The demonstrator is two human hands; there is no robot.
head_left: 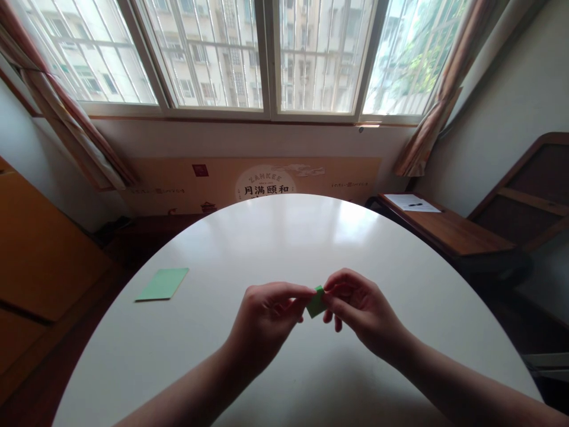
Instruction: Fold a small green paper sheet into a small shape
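A small folded piece of green paper (315,305) is held up above the white table, between my two hands. My left hand (271,311) pinches its left side with thumb and forefinger. On the other side, my right hand (360,299) grips the right edge between thumb and fingertips, its lower fingers curled loosely beneath. The exact folds are too small to make out. To the left, a stack of light green square paper (163,284) lies flat on the tabletop, apart from both hands.
The round white table (213,255) has a curved far edge. Beyond its right side stands a brown wooden bench (471,228) bearing a white sheet (411,203) with a pen. A printed banner (320,178) hangs below the barred window. An orange-brown cabinet (40,267) is at left.
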